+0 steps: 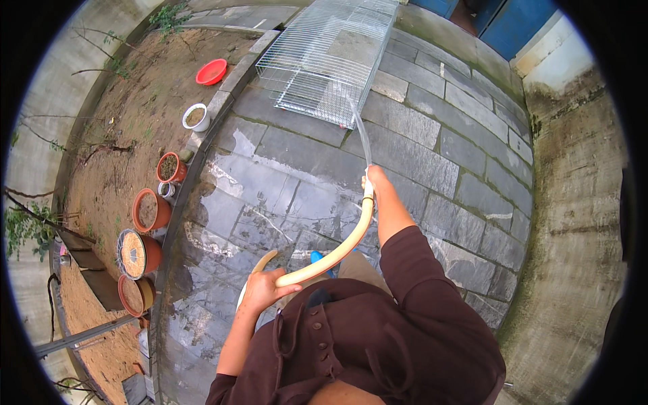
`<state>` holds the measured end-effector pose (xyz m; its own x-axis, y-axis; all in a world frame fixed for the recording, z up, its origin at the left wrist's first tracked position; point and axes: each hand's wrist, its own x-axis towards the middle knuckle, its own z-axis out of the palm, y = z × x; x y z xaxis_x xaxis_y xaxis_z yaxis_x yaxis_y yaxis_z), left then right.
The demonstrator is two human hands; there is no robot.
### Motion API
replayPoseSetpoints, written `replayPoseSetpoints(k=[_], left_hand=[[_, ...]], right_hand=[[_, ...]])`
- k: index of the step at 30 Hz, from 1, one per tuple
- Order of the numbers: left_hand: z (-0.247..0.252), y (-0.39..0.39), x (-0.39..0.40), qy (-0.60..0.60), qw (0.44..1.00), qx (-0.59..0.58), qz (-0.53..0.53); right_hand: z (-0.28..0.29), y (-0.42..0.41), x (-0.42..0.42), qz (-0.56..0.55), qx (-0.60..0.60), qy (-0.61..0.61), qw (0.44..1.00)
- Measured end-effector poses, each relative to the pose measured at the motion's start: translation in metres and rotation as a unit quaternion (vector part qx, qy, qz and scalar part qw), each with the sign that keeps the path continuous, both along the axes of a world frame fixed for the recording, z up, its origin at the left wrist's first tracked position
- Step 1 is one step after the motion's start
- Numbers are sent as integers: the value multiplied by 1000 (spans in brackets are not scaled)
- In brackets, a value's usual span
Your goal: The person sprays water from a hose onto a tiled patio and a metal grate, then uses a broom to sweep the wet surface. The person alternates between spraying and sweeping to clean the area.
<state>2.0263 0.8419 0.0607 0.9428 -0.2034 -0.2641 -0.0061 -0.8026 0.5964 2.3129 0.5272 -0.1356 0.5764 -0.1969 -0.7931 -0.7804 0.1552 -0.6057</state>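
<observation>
A cream-coloured hose point(344, 248) curves in front of my body, held in both hands. My right hand point(375, 177) grips it close to its outlet end, and a stream of water point(362, 131) runs from there to the near end of a wire mesh cage point(334, 55). Farther back along the hose, my left hand point(266, 291) is closed around it, with the thumb lying along the hose. A short length of hose also shows just beyond the left hand. The cage stands on the stone paving at the top of the view.
Wet stone slabs point(217, 212) lie before me. Along a raised kerb point(228, 86) at left stand several flowerpots point(152, 210), with a red basin point(211, 72) on the soil behind. A stained wall point(572, 212) rises at right; a blue door point(519, 25) is at upper right.
</observation>
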Motion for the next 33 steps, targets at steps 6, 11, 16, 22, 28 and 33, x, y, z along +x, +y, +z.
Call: replayPoseSetpoints(k=[6,11,16,22,28,33], left_hand=[[3,-25,0,-85,996,-24,10],[5,-60,8,-117,993,-24,12],[8,-85,3,-105,994,-12,21],[16,-116,-3,-86,995,-17,41],[16,-139,-8,-71,994,-38,68],[17,-153,-11,-66,994,-45,77]], right_hand=[[39,-25,30,19,-36,-36,999],[82,-51,48,66,-66,-54,994],[103,-51,36,96,-48,-47,993],[99,-80,45,102,-38,-78,991],[101,-95,53,108,-39,-75,991],[102,-103,52,127,-29,-79,988]])
